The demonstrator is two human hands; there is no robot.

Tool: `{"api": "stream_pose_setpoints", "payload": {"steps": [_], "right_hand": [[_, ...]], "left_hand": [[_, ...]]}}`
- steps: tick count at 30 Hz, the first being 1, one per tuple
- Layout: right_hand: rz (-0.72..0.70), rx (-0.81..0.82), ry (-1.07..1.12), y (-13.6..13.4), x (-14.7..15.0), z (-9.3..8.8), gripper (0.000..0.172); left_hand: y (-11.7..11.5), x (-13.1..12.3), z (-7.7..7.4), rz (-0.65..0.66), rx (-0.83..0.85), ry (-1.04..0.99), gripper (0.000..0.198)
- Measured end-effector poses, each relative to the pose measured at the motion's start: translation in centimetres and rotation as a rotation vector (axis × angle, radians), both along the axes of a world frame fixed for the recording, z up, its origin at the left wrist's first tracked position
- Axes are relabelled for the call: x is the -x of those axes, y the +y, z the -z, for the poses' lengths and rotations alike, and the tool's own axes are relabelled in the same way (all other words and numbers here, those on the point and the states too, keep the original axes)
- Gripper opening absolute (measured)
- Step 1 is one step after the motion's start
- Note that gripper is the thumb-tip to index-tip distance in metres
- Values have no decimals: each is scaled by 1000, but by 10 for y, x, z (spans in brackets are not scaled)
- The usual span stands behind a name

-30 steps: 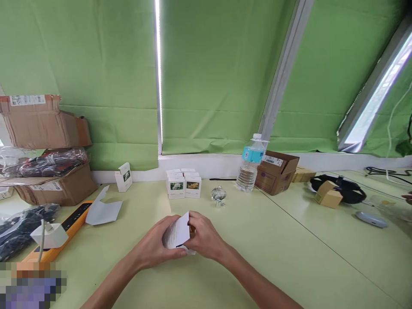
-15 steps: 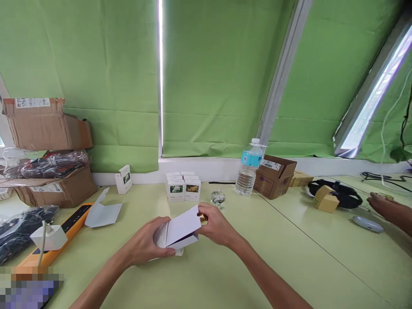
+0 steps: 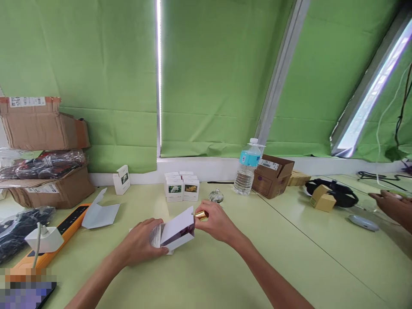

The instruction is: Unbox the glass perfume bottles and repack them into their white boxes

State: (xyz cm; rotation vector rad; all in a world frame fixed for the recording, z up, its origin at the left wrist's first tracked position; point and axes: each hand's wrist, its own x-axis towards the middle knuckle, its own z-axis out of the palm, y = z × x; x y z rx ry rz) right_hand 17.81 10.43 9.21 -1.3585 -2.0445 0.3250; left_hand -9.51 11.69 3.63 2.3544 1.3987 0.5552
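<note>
My left hand [image 3: 143, 242] is wrapped around a white cardboard box [image 3: 178, 227] with printed text on one side. The box lies tilted, and its open end faces right. Through a gap in its side something dark purplish shows, too hidden to name. At that open end, my right hand [image 3: 215, 221] pinches a shiny gold cap [image 3: 201, 214] between thumb and fingers. Whether the cap is joined to anything inside the box I cannot tell. Beyond my right hand stands a clear glass ornament [image 3: 216, 195].
Several small white flower-picture boxes [image 3: 174, 193] stand behind my hands, near a water bottle [image 3: 247, 171] and a brown carton [image 3: 272, 176]. To the left are another small box [image 3: 121, 180], a folded white card [image 3: 101, 214] and an orange power strip [image 3: 74, 219]. Another person's hand [image 3: 392, 206] is far right.
My right hand has tilted, and more of the gold cap shows outside the box. The box has shifted slightly left and down, with its gap wider. The whole view has shifted slightly.
</note>
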Motion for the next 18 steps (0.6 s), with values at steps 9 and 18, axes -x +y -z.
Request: {"api": "stream_pose_setpoints", "payload": {"steps": [9, 18], "right_hand": [[140, -5, -89, 14, -14, 1, 12], [183, 42, -149, 12, -14, 8, 13]], "left_hand": [[15, 11, 16, -173, -215, 160, 63], [14, -2, 21, -206, -485, 64, 63]]}}
